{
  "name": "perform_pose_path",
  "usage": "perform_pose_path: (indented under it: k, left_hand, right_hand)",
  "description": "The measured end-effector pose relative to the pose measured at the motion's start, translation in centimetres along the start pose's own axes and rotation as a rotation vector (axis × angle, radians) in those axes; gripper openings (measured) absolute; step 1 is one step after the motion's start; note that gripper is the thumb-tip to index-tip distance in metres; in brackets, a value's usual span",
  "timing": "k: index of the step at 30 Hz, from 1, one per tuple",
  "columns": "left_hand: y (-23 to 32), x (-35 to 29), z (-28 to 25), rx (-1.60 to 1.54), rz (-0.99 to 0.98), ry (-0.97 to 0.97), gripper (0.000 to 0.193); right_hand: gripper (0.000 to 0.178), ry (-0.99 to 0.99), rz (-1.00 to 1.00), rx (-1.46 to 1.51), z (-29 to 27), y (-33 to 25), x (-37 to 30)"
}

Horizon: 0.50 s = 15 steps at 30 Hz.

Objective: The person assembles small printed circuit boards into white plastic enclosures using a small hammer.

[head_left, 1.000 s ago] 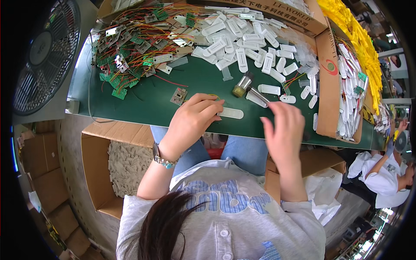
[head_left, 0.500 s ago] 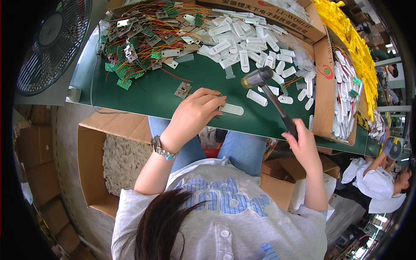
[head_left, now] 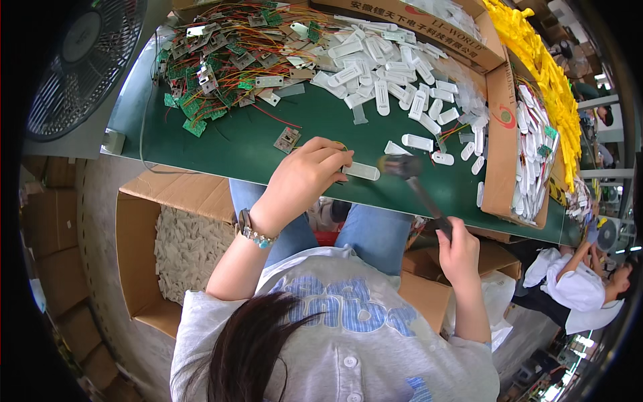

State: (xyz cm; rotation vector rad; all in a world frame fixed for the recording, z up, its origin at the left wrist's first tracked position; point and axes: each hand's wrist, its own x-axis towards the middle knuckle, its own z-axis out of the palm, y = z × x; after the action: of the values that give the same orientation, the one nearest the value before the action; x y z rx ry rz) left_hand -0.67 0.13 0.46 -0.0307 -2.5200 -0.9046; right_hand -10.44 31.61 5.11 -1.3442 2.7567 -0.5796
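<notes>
At left, loose wired circuit boards (head_left: 241, 60) lie heaped on the green table (head_left: 221, 157), one board (head_left: 287, 139) apart, near the left hand (head_left: 311, 166). That hand's fingers curl closed on the left end of a white casing (head_left: 364, 171), which lies flat near the table's front edge. Beyond it, many casings (head_left: 382, 97) lie loose. The right hand (head_left: 459, 253) grips a hammer (head_left: 424, 195), its blurred head by the casing's right end; contact cannot be told. Rightmost, a carton (head_left: 501, 147) holds white pieces (head_left: 532, 154), perhaps finished; this casing seems midway, and plenty appears left.
</notes>
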Motion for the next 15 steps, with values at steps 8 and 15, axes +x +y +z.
perform_pose_path:
  k: [8, 15]
  left_hand:
    - [-0.3, -0.8, 0.1, -0.065, -0.097, 0.009, 0.055]
    - [0.2, -0.2, -0.3, -0.081, -0.104, -0.004, 0.054]
  right_hand:
    - [0.025, -0.078, -0.103, -0.043, 2.1, -1.5, 2.0]
    - [0.030, 0.225, -0.004, 0.236, 0.6, -0.2, 4.4]
